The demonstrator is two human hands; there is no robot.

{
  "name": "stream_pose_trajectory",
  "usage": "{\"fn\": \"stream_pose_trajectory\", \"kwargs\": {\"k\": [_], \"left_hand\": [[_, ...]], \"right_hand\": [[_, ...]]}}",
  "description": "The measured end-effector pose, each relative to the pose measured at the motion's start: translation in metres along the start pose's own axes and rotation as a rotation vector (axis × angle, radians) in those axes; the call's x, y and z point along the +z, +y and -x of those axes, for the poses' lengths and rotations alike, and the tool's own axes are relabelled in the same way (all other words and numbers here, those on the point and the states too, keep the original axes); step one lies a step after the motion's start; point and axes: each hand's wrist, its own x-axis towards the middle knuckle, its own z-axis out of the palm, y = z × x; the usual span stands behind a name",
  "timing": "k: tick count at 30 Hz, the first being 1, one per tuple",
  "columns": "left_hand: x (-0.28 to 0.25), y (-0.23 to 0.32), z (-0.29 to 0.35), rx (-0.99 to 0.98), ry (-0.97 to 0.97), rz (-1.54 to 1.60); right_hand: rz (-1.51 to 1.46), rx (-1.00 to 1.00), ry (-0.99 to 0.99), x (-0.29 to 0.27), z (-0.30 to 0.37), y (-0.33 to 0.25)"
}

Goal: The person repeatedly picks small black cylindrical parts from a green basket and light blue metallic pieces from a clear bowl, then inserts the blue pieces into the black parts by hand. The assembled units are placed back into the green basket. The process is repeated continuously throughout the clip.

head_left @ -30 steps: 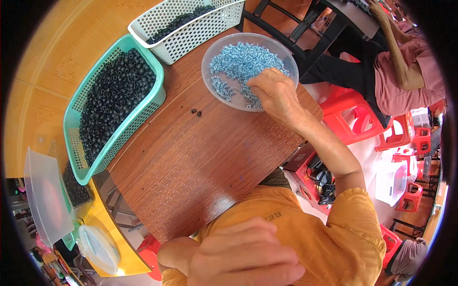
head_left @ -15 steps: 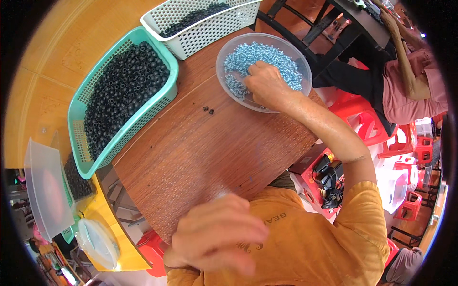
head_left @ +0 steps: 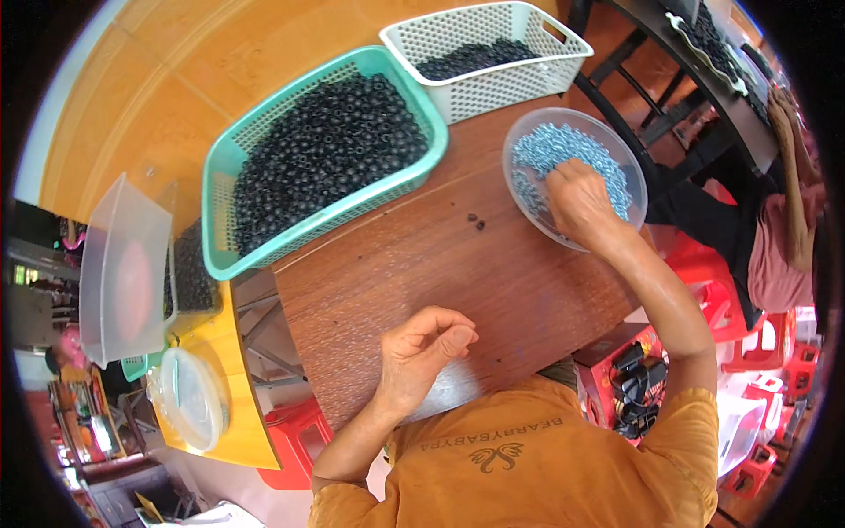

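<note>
My right hand (head_left: 581, 201) reaches into a clear round bowl (head_left: 547, 231) of small shiny light-blue pieces (head_left: 563, 145). Its fingers are closed down at the pieces, and what they grip is hidden. Over the near part of the brown wooden table (head_left: 414, 264), my left hand (head_left: 424, 352) is raised with its fingers curled in and the thumb pressed against them. Anything between those fingertips is too small to see. Two or three small dark pieces (head_left: 475, 221) lie on the table, left of the bowl.
A green basket (head_left: 330, 214) full of black ring-like pieces stands at the far left of the table, with a white basket (head_left: 502, 92) of dark pieces beside it. Left are clear plastic containers (head_left: 123, 273). Red stools (head_left: 295, 440) and another person (head_left: 783, 238) are nearby.
The view has swung, so the table and baskets sit farther right and lower. My left hand, blurred over my shirt before, is now over the table with fingers closed. My right hand remains in the bowl.
</note>
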Motion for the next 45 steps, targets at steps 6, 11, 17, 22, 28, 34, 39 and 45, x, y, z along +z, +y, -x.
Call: {"fn": "stream_pose_trajectory", "kwargs": {"k": [6, 11, 17, 22, 28, 34, 39, 45], "left_hand": [[-0.038, 0.061, -0.021, 0.330, 0.207, -0.466], [-0.093, 0.101, -0.094, 0.461, 0.339, -0.870], [-0.134, 0.095, -0.164, 0.289, 0.127, -1.279], [-0.145, 0.103, -0.164, 0.137, 0.019, -1.214], [-0.133, 0.100, -0.154, 0.071, -0.036, -1.330], [-0.145, 0.091, -0.155, 0.089, -0.082, -1.287], [-0.139, 0.093, -0.153, 0.072, -0.033, -1.321], [-0.136, 0.110, -0.130, 0.108, 0.113, -0.506]], "right_hand": [[-0.173, 0.060, 0.125, 0.001, 0.014, 0.006], [-0.363, 0.129, 0.168, -0.017, 0.014, -0.005], [-0.448, 0.183, 0.232, -0.029, 0.017, -0.016], [-0.555, 0.321, 0.243, -0.034, 0.025, -0.011], [-0.663, 0.329, 0.257, -0.030, 0.028, -0.017], [-0.708, 0.336, 0.291, -0.035, 0.031, -0.024], [-0.721, 0.341, 0.278, -0.032, 0.038, -0.028], [-0.792, 0.349, 0.310, -0.043, 0.042, -0.036]]}}
